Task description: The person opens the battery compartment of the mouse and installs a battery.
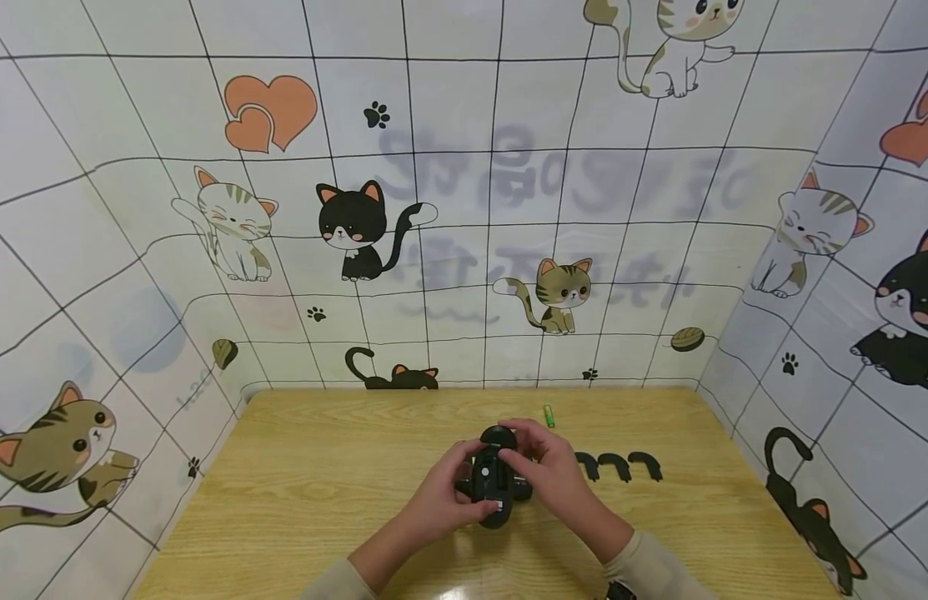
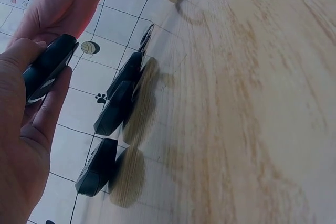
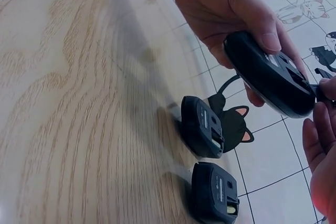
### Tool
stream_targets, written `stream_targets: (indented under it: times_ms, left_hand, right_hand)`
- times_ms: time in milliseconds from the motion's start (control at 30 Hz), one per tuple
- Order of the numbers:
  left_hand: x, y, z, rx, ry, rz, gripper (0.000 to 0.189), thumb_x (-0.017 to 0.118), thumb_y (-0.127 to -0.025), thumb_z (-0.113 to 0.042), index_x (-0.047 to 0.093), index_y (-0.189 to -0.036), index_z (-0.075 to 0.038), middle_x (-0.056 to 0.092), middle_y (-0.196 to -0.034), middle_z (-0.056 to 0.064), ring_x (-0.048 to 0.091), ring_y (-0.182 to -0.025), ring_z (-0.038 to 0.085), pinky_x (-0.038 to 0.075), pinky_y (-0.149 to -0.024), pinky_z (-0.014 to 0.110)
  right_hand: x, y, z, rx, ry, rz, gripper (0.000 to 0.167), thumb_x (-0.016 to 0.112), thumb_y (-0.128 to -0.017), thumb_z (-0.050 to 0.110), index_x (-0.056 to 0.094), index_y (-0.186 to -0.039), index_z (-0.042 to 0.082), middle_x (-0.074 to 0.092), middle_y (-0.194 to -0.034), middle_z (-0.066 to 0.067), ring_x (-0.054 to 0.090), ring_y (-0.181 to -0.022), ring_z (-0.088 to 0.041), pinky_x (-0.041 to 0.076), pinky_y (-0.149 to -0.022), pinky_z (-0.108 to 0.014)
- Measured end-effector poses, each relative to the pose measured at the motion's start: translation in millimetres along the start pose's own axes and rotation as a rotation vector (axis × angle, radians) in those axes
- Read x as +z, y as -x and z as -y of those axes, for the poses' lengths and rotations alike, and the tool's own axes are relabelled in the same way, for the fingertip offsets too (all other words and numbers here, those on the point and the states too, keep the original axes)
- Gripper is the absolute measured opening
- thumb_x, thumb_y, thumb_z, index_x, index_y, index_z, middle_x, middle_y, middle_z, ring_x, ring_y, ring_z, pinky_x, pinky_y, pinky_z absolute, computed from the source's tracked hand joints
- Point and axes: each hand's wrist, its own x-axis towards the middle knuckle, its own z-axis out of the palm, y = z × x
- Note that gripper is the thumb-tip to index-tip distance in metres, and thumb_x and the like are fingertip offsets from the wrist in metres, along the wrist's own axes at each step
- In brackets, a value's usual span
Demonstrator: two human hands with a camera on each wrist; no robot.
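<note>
A black computer mouse [image 1: 488, 492] is held underside up, its battery slot exposed. My left hand [image 1: 450, 490] grips it by the side, thumb across its lower end. At its far end my right hand [image 1: 544, 463] pinches a small black cover [image 3: 319, 92], close against the mouse in the right wrist view. Other black mice stand on the table below, underside showing: one mouse [image 3: 202, 127], and a second mouse [image 3: 214, 187] with a greenish battery [image 3: 231, 209] in its slot. The left wrist view shows these mice [image 2: 97, 169] in a row.
Three curved black covers [image 1: 644, 463] lie in a row to the right on the wooden table [image 1: 321, 467]. A green battery [image 1: 549, 416] lies near the back. Cat-patterned cloth [image 1: 464, 192] walls in the back and both sides.
</note>
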Motion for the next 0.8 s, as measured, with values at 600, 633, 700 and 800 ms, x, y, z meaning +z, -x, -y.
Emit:
stream_targets:
  times_ms: [600,633,700,800]
  left_hand:
    - [-2.1,0.7,2.7,0.016,-0.033,-0.013,0.087,0.092,-0.091,-0.010,0.047,-0.165,-0.019,0.054,-0.157,0.009,0.071,-0.125,0.022,0.069,-0.080,0.037]
    - [-2.2,0.9,2.7,0.017,-0.033,-0.014,0.086,0.092,-0.091,-0.010,0.048,-0.164,-0.020,0.055,-0.156,0.009,0.071,-0.124,0.022,0.069,-0.080,0.037]
    - [-2.4,1.4,3.0,0.025,-0.034,-0.016,0.085,0.092,-0.091,-0.009,0.049,-0.162,-0.023,0.056,-0.155,0.010,0.071,-0.123,0.022,0.069,-0.079,0.037]
    - [-2.9,1.8,3.6,0.033,-0.042,-0.021,0.084,0.092,-0.090,-0.009,0.050,-0.161,-0.026,0.056,-0.154,0.011,0.071,-0.122,0.022,0.069,-0.079,0.036]
  right_hand:
    - [-18.0,-1.6,-7.7,0.070,-0.031,-0.099,0.036,0.082,-0.103,0.015,0.076,-0.138,0.017,0.071,-0.093,-0.006,0.061,-0.072,-0.016,0.053,-0.064,-0.028]
    - [-20.9,-1.3,-9.7,0.075,-0.015,-0.106,0.036,0.082,-0.103,0.015,0.076,-0.138,0.018,0.071,-0.093,-0.006,0.061,-0.071,-0.017,0.053,-0.063,-0.028]
    - [-27.4,-0.5,-14.2,0.088,0.021,-0.121,0.035,0.082,-0.103,0.017,0.077,-0.137,0.019,0.070,-0.093,-0.005,0.061,-0.072,-0.016,0.053,-0.062,-0.028]
    - [-38.7,0.8,-18.9,0.107,0.069,-0.136,0.035,0.082,-0.103,0.017,0.077,-0.137,0.018,0.068,-0.094,-0.005,0.059,-0.073,-0.016,0.051,-0.061,-0.027]
